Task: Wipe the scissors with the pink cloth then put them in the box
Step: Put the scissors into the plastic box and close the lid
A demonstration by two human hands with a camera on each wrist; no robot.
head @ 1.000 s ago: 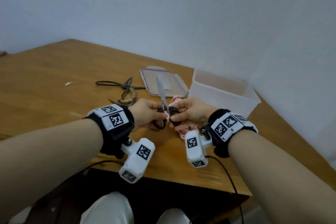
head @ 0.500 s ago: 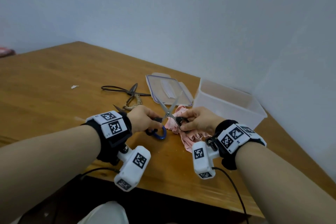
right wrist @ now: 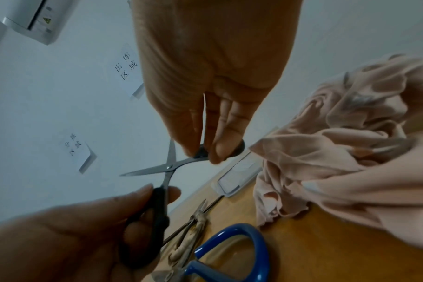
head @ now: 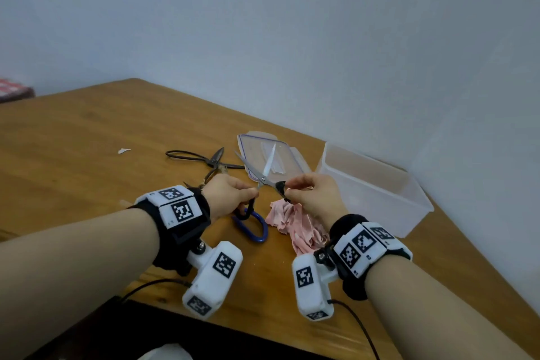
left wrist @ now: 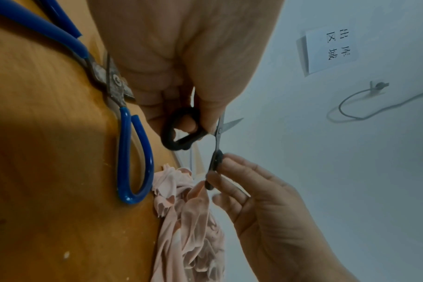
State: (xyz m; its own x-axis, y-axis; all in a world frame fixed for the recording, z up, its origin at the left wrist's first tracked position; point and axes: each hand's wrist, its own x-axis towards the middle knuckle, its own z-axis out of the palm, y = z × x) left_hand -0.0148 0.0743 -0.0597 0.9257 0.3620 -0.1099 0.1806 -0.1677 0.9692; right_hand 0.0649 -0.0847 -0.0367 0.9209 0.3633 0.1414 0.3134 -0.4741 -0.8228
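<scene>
Over the desk (head: 87,131), both hands (head: 230,193) (head: 314,199) pinch one handle each of the scissors (head: 264,177), blades spread, while the cloth (head: 295,225) lies under the right hand and the box (head: 377,184) beyond it looks empty, so boxing remains.

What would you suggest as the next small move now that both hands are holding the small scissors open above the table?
Probably the right hand should let go and pick up the pink cloth, since the black-handled scissors are spread open while the cloth lies untouched below.

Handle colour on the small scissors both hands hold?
Black handles on the small steel scissors; clearest in the right wrist view.
</scene>
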